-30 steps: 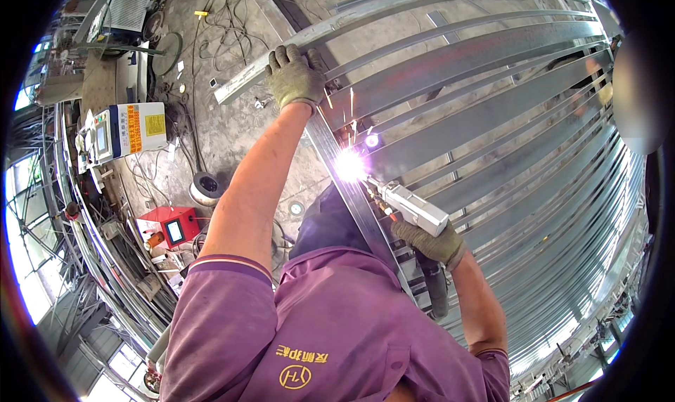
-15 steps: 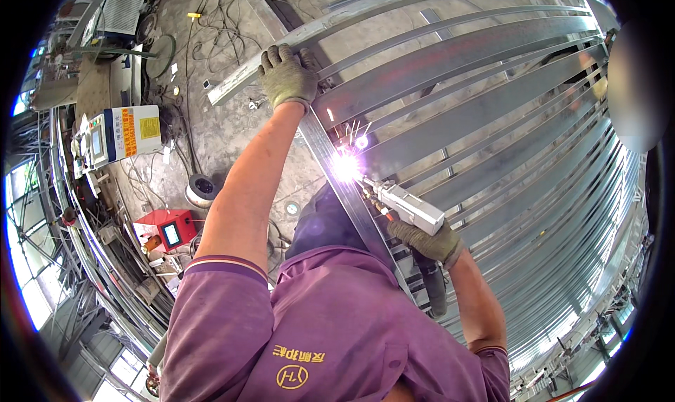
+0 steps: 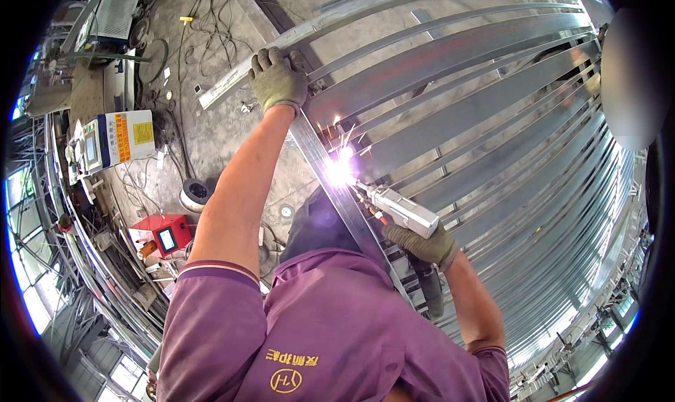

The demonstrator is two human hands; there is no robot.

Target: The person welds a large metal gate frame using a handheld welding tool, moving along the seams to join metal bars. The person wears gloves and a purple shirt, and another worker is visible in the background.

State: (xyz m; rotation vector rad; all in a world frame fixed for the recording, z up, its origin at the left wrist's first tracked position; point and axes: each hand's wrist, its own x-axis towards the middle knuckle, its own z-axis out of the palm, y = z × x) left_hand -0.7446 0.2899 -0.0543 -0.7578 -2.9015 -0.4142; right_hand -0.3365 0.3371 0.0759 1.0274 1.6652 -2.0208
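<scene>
My right hand (image 3: pixel 423 247), in an olive work glove, is closed round a silver-grey welding gun (image 3: pixel 406 211). The gun's tip meets a bright white-violet arc with flying sparks at the side rail (image 3: pixel 314 147) of a large metal frame; the glare hides the joint itself. Farther off, my gloved left hand (image 3: pixel 279 84) lies over the corner where the side rail joins the thick far rail (image 3: pixel 337 24), its fingers bent over the metal. Flat grey slats (image 3: pixel 439 131), wide and narrow, run rightward from the side rail.
On the concrete floor to the left stand a red box with a screen (image 3: pixel 160 235), a wire spool (image 3: pixel 195 194) and a white control cabinet (image 3: pixel 130 140). Loose cables (image 3: pixel 211 43) lie beyond them. Long metal stock (image 3: pixel 98 268) is stacked at far left. A blurred pale patch covers the right edge.
The whole view has shifted slightly, so the scene sits a little farther left. Sparks spread differently round the arc. Both hands keep their places on the frame and the gun.
</scene>
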